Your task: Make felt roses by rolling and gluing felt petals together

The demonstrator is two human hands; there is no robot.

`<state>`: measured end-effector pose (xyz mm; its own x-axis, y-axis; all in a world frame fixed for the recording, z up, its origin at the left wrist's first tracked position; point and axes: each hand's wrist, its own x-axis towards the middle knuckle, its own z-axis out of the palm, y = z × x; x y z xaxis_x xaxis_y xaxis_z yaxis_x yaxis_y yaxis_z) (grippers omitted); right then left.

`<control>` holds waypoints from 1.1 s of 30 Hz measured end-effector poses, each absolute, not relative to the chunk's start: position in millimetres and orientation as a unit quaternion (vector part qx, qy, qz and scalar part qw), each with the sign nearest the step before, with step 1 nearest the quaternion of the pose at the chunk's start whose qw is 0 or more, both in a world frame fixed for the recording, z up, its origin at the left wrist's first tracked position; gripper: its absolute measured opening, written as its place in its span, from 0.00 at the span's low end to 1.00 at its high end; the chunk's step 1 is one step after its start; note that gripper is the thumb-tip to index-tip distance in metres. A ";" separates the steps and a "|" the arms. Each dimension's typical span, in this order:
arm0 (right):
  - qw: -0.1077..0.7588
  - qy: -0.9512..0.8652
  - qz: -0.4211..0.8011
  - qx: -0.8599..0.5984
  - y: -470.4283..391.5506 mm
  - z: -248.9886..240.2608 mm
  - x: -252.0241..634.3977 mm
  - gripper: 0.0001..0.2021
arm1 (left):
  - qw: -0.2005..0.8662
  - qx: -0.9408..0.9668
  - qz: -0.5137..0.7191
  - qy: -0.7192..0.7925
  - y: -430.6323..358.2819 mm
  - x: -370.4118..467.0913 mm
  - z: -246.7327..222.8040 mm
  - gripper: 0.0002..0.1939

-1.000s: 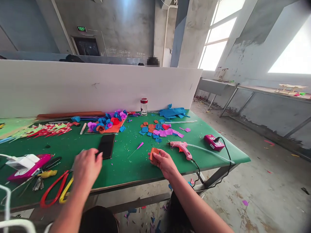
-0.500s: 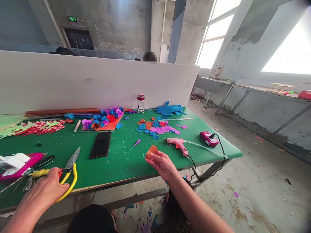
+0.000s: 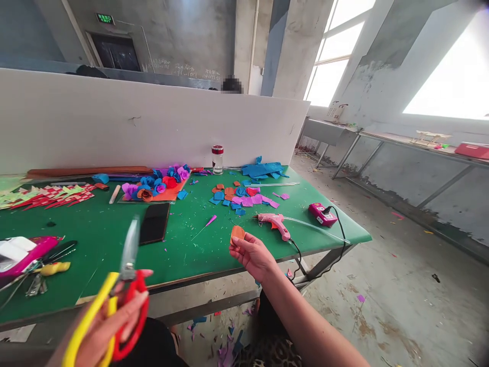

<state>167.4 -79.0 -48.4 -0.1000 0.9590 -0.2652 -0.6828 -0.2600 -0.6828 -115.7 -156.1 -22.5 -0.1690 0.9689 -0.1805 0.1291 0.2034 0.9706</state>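
Observation:
My left hand (image 3: 110,321) is blurred by motion and grips scissors (image 3: 130,272) with one yellow and one red handle, blades pointing up and away over the table's front edge. Between the thumb and fingers of my right hand (image 3: 254,255) is a small orange paper piece (image 3: 237,234), held above the green table (image 3: 198,265). A pink glue gun (image 3: 275,223) lies just beyond my right hand. Left of the paper, a purple piece on a thin stem (image 3: 210,220) rests on the table.
A black phone (image 3: 154,224) lies at centre left. Paper flowers (image 3: 160,184), cut paper squares (image 3: 248,200) and a glass jar (image 3: 217,160) are farther back. A pink power box (image 3: 323,214) sits right, its cable hanging down. A white board (image 3: 153,122) stands behind.
My left hand has lifted the scissors off the table and brought them to the right, blades upward. The orange piece in my right hand now shows more of its flat face. The view has shifted slightly.

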 end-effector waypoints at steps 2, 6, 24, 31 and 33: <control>0.578 -0.181 0.720 -0.338 -78.9 -46.8 165.7 0.16 | 0.572 0.417 0.448 0.546 -175.7 -82.4 -22.7 0.34; 0.589 -0.164 0.717 -0.336 -80.2 -43.2 160.8 0.14 | 0.719 0.392 0.357 0.449 -195.0 -48.8 -32.6 0.31; 0.577 -0.221 0.709 -0.339 -85.5 -39.7 153.7 0.22 | 0.783 0.413 0.279 0.373 -184.5 -41.3 -48.6 0.28; 0.582 -0.246 0.694 -0.344 -88.0 -39.4 153.4 0.22 | 0.782 0.407 0.291 0.372 -186.4 -38.6 -48.6 0.30; 0.584 -0.257 0.687 -0.347 -88.7 -39.5 153.3 0.21 | 0.787 0.404 0.292 0.365 -186.4 -37.6 -46.5 0.30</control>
<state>153.3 -88.7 -39.5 -0.0765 0.9814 -0.1761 -0.6251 -0.1848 -0.7584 -37.6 -186.4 -46.5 0.5636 0.7536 -0.3382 -0.1650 0.5039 0.8479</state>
